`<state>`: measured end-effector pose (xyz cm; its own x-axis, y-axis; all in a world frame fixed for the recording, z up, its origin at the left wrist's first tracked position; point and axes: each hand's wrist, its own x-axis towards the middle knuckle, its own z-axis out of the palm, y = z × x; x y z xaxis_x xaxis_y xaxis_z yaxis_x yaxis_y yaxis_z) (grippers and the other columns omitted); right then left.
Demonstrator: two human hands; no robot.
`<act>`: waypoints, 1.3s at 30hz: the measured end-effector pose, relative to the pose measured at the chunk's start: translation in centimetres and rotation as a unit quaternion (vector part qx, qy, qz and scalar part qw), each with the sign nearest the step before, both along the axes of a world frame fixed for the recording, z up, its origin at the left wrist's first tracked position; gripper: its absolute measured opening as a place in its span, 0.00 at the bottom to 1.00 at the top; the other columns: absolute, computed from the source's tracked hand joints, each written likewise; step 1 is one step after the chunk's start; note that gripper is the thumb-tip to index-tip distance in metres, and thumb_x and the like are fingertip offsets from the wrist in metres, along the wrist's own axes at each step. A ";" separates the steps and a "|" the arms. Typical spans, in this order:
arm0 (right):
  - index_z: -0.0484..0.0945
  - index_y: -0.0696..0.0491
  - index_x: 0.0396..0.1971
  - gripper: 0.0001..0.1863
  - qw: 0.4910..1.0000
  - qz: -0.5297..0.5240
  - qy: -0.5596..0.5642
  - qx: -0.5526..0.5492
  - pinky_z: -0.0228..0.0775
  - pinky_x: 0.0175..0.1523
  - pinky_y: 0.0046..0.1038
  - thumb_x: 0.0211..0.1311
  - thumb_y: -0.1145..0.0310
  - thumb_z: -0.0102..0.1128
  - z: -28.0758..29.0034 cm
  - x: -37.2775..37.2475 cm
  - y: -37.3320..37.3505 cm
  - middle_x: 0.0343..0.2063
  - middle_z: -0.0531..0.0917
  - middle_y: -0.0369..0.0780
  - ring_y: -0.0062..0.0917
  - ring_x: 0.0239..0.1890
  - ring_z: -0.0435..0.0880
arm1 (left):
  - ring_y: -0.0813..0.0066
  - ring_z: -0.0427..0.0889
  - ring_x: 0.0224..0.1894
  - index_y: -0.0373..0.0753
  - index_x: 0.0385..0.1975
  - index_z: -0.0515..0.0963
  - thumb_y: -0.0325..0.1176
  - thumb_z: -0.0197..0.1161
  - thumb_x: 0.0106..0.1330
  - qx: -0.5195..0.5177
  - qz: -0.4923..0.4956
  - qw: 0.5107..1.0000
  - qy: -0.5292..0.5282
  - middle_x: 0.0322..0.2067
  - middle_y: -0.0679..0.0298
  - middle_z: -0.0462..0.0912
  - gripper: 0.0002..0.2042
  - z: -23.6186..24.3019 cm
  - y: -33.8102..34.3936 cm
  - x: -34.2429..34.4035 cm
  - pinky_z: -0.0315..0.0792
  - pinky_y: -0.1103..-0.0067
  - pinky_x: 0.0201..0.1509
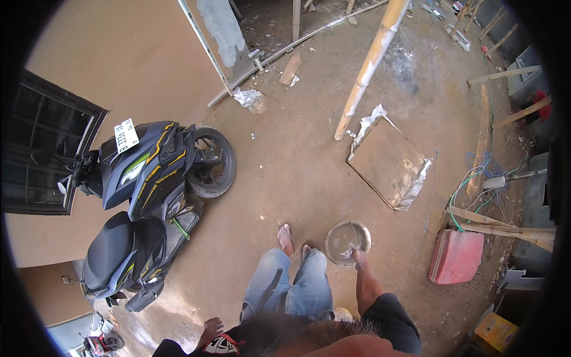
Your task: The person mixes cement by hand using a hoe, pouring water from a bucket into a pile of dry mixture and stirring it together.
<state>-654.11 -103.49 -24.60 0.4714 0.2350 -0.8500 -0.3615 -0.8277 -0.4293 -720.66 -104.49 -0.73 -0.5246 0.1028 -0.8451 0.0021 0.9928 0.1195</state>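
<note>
A round grey bucket (332, 252) is to the right of my feet, with greyish contents inside. My right hand (358, 256) reaches down at its near right rim, fingers closed; a thin line like a wire handle runs from the far rim to the fingers. Something whitish shows at the fingertips, too small to make out. My left hand (211, 327) is low at my left side, holding nothing, its fingers partly spread.
A parked scooter (140, 178) stands left, beside a wall. Ahead, a bamboo pole (372, 65) rises beside a square board (389, 160) with torn white edges. A red jerrycan (456, 256), green hose and tangled wires (491, 169) lie right, near wooden props.
</note>
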 end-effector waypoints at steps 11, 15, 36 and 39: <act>0.73 0.57 0.53 0.26 0.968 0.245 -0.029 -0.047 0.65 0.58 0.35 0.56 0.58 0.58 -22.9 8.1 -0.8 0.50 0.79 0.46 0.40 0.54 0.75 | 0.65 0.79 0.38 0.46 0.48 0.73 0.38 0.61 0.62 -0.071 -0.087 0.993 -0.036 0.39 0.61 0.80 0.15 -3.2 14.1 0.9 0.71 0.66 0.39; 0.69 0.45 0.58 0.29 0.913 0.369 0.068 -0.162 0.51 0.66 0.52 0.58 0.50 0.52 -18.5 0.1 10.3 0.58 0.74 0.40 0.43 0.63 0.67 | 0.65 0.79 0.38 0.45 0.48 0.73 0.38 0.60 0.62 -0.097 -0.084 0.989 0.071 0.39 0.61 0.80 0.15 6.3 15.3 0.2 0.71 0.66 0.39; 0.75 0.61 0.52 0.30 0.956 0.283 0.071 0.019 0.68 0.57 0.34 0.56 0.54 0.58 2.5 7.0 25.6 0.49 0.79 0.51 0.40 0.52 0.78 | 0.67 0.80 0.34 0.42 0.42 0.75 0.41 0.60 0.63 0.027 -0.092 0.986 -0.135 0.35 0.64 0.79 0.13 -2.7 33.8 16.6 0.73 0.69 0.34; 0.74 0.61 0.53 0.29 0.945 0.326 0.004 -0.002 0.68 0.57 0.34 0.58 0.54 0.57 9.2 9.3 34.8 0.50 0.79 0.51 0.39 0.52 0.78 | 0.66 0.81 0.35 0.42 0.43 0.75 0.40 0.59 0.63 0.044 -0.099 0.988 -0.108 0.37 0.62 0.80 0.13 -5.0 37.6 18.9 0.73 0.70 0.33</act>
